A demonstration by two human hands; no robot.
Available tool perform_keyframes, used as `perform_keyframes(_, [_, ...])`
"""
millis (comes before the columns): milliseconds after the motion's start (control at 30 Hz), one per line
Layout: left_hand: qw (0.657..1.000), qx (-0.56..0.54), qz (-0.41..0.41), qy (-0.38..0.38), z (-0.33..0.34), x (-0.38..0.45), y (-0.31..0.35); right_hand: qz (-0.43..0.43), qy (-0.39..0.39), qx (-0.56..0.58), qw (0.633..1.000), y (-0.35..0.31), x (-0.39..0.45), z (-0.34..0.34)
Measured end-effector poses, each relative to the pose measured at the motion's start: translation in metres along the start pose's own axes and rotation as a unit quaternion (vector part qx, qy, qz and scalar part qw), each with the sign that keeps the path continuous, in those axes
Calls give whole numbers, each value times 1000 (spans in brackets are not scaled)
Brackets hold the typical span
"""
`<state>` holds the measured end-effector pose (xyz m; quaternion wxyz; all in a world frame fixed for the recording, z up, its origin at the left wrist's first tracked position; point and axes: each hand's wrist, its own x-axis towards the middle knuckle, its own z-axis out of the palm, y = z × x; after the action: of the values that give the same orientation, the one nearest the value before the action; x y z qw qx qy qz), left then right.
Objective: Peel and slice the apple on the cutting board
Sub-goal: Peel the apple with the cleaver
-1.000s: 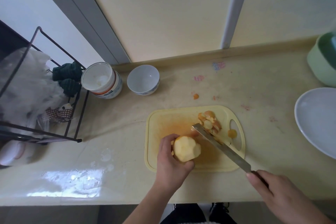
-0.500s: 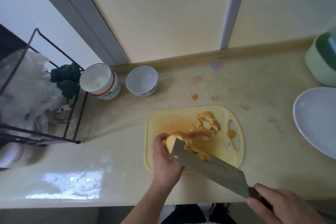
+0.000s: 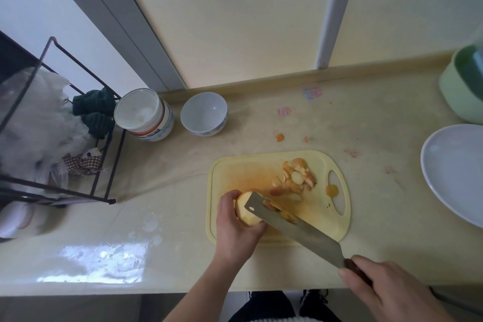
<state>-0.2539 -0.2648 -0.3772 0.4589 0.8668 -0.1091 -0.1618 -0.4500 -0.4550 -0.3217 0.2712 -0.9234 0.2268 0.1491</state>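
Observation:
A pale peeled apple (image 3: 244, 210) sits at the near left of the yellow cutting board (image 3: 243, 170), gripped by my left hand (image 3: 235, 227) with thumb and fingers curled round it. My right hand (image 3: 386, 293) grips the dark handle of a broad cleaver (image 3: 295, 227). Its blade lies flat-side up, its tip against the apple's right side. A heap of apple pieces and peel (image 3: 295, 180) lies toward the board's far right, with a few under the blade.
Two white bowls (image 3: 203, 114) (image 3: 142, 112) stand behind the board on the counter. A black wire rack (image 3: 60, 191) with bags is at left. A large white plate (image 3: 454, 172) and a green container (image 3: 462, 91) sit at right. The counter edge runs close below my hands.
The cleaver swung from the heap of pieces leftward to the apple, its blade turned broad side up. My left hand kept hold of the apple and lowered it onto the board.

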Motion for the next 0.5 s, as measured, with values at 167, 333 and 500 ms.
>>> perform_keyframes(167, [999,9,28,-32,1,-5,5,27,29,54,998,-6,12,7])
perform_keyframes(333, [1000,-9,15,-19,4,1,8,51,30,116,991,6,13,-3])
perform_keyframes(500, [999,-37,8,-24,-2,5,6,66,37,126,989,12,5,-9])
